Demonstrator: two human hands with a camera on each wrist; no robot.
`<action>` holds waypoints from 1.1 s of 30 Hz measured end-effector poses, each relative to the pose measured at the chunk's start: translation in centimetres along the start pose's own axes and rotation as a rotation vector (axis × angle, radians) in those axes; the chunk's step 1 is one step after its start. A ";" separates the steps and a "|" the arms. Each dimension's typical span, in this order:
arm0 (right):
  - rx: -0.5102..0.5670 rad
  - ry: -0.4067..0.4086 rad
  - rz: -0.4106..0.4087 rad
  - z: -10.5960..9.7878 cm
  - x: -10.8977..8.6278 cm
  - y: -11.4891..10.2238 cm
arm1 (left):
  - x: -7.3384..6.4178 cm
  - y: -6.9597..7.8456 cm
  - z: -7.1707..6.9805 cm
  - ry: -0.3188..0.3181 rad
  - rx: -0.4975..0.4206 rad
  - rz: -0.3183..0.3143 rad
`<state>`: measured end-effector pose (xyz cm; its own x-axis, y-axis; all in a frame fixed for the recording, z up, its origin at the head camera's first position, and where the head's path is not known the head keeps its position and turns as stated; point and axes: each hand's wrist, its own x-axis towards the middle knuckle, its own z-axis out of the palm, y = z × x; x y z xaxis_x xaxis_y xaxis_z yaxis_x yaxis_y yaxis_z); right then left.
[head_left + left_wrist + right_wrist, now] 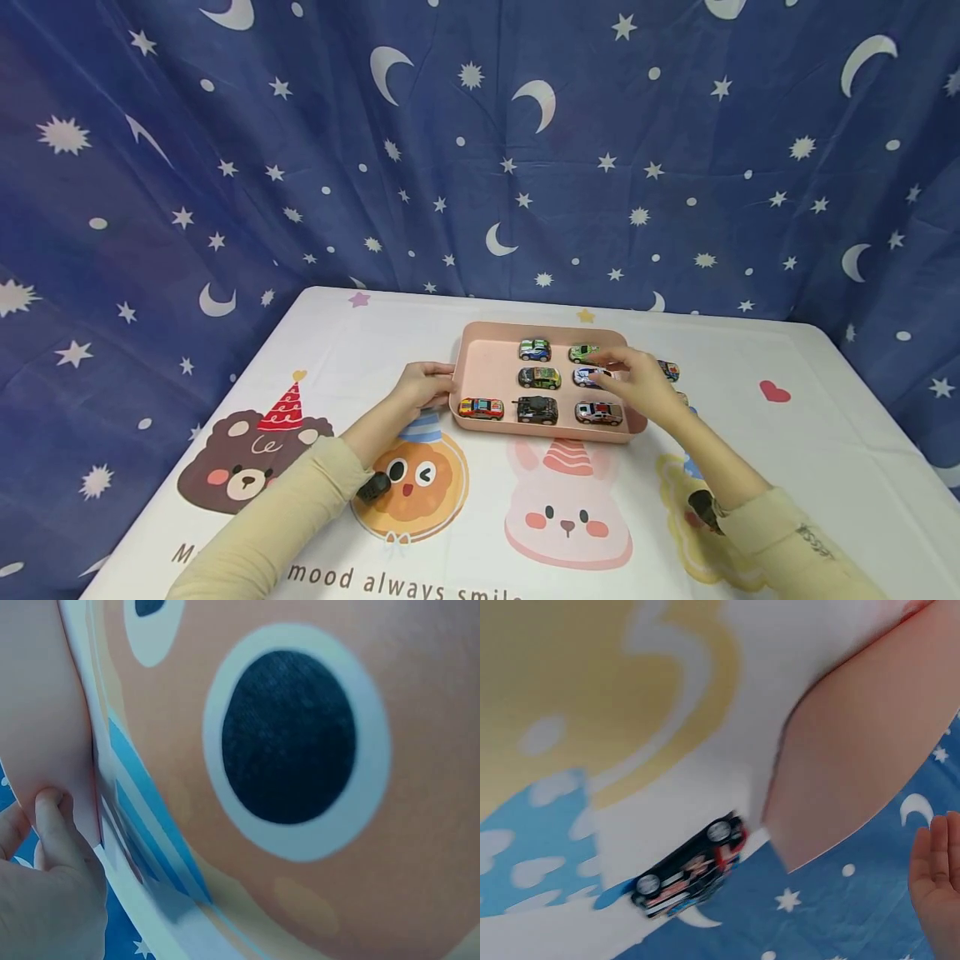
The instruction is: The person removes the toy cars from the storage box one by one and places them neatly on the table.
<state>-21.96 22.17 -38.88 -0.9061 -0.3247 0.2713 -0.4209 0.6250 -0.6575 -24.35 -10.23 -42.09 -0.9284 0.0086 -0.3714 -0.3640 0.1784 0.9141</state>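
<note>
A shallow pink tray (495, 354) holds several toy cars in rows. My left hand (424, 387) pinches its left wall, the thumb pressed on the pink side (52, 720) in the left wrist view. Over the right part of the tray, my right hand (637, 385) has thumb and fingers at a white-and-blue toy car (583, 377), pinching it low in the tray. Right by it are a green car (581, 353) and a silver-and-red car (598, 413). A black tank (537, 409) sits in the middle column, with a red-and-yellow car (481, 408) at the left front corner.
Outside the tray's right end, a dark toy car (668, 370) stands on the white printed tablecloth (750, 375); another car (682, 398) is partly hidden by the right hand. A blue moon-and-star curtain (450, 208) hangs behind the table.
</note>
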 end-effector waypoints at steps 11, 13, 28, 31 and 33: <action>-0.002 -0.039 -0.102 2.7 1.1 -2.7 | 0.0 -0.1 0.0 0.002 -0.008 0.000; 0.014 -0.054 -0.120 3.2 1.2 -3.2 | 0.0 -0.1 0.1 0.002 -0.011 -0.002; 0.047 -0.155 -0.130 7.1 2.5 -5.2 | 0.1 -0.2 -0.2 0.003 -0.028 -0.002; 0.007 -0.154 -0.113 7.8 2.7 -5.6 | 0.1 -0.2 -0.1 0.002 -0.025 -0.002; -0.016 -0.157 -0.108 8.2 2.9 -5.9 | 0.1 -0.2 -0.1 0.003 -0.024 -0.008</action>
<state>-21.75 11.70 -40.00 -0.8380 -0.4966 0.2261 -0.5173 0.5912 -0.6187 -24.32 -10.34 -42.33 -0.9259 0.0040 -0.3778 -0.3727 0.1543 0.9150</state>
